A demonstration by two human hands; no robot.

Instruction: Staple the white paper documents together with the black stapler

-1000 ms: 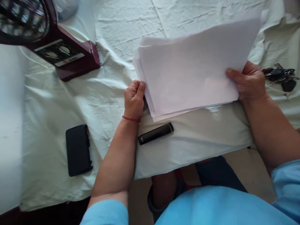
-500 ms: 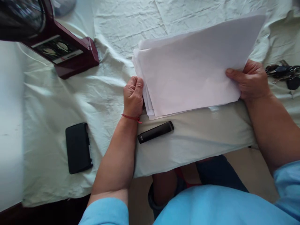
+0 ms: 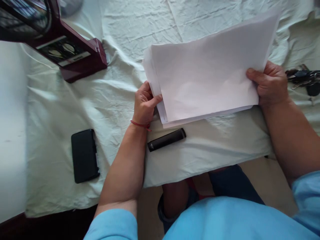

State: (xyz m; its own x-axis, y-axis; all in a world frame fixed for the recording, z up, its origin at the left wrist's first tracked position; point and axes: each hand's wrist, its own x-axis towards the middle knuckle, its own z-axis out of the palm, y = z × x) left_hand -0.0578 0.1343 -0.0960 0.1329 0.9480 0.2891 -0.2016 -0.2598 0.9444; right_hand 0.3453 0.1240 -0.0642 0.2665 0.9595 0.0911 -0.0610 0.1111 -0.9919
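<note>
Head view: paper stack (image 3: 210, 73) hangs tilted just above the cloth-covered counter (image 3: 120, 40), long axis running left to right between both hands. Right hand (image 3: 271, 83) grips its right edge; left hand (image 3: 145, 103) pinches the lower left corner. A black bar (image 3: 166, 139) lies just below, a phone (image 3: 84, 155) further left.

Stack of white paper sheets (image 3: 210, 73): thin, smooth, matt. Pale green cloth cover (image 3: 117, 96) over the surface: woven, creased and wrinkled, matt. Black oblong plastic bar (image 3: 166, 139): smooth, with a slight sheen along its length. Flat black rectangular case (image 3: 84, 155): matt, faintly grained. Dark red plastic fan base (image 3: 80, 61): glossy, with a printed panel. Bunch of keys (image 3: 303, 80): dull metal with black plastic heads. Thin red thread bracelet (image 3: 140, 125): fibre.
</note>
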